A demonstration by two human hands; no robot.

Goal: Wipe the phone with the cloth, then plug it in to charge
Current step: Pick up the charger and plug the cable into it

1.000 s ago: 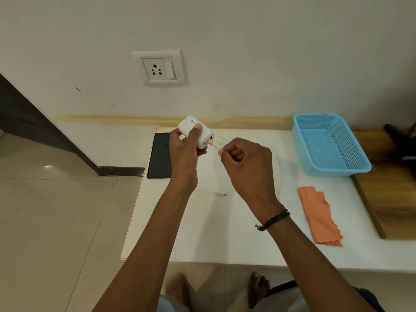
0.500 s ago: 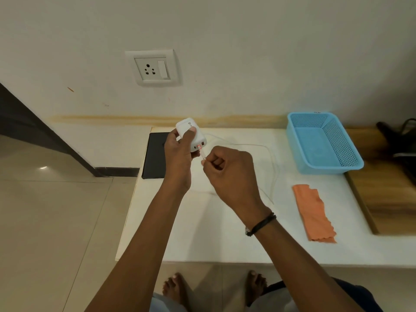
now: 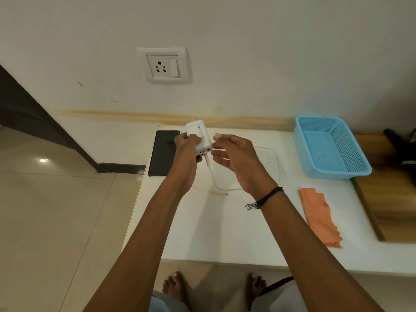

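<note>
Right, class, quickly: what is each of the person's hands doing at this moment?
Left hand: closed around the white charger, cable plugged into it.
Right hand: open, fingers loosely curled beside the charger, holding nothing.

A home: tiled floor (image 3: 56, 221), wall socket (image 3: 163, 65), bare feet (image 3: 175, 287) by a low white table (image 3: 225, 233)

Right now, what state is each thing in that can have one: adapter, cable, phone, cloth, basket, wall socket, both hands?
White charger adapter: held in the left hand, cable seated in a port.
White cable: looped on the white table, free end unplugged.
Black phone: flat, unconnected.
Orange cloth: lying crumpled.
Blue mesh basket: empty.
Wall socket: nothing plugged in.
Right hand: open, empty.
</note>
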